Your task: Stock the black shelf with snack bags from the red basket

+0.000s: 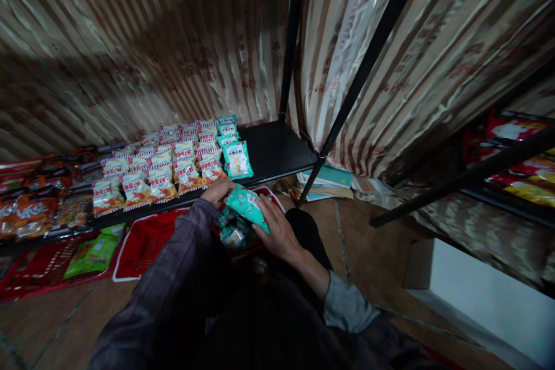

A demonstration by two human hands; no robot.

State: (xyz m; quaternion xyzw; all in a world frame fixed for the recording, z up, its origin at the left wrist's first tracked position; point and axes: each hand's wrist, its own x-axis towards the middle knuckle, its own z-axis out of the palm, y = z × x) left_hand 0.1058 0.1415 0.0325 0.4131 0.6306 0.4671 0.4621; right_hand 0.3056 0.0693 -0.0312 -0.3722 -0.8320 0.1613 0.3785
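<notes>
A teal snack bag (pixel 248 206) is held between my two hands above a red basket (pixel 277 201). My left hand (pixel 218 192) grips its left end, partly hidden by the sleeve. Over the right end curve the fingers of my right hand (pixel 280 230). More dark teal bags (pixel 234 236) lie in the basket below. On the low black shelf (pixel 277 153), just beyond my hands, a row of teal snack bags (pixel 237 161) stands. To its left are several rows of white and orange snack bags (pixel 186 173).
Orange-brown snack bags (pixel 37 211) fill the shelf's left end. Red baskets (pixel 147 243) sit below it, one with a green packet (pixel 95 251). Black posts (pixel 368 58) rise before a striped curtain (pixel 151 40). Books (pixel 332 179) and a white box (pixel 489 295) lie right.
</notes>
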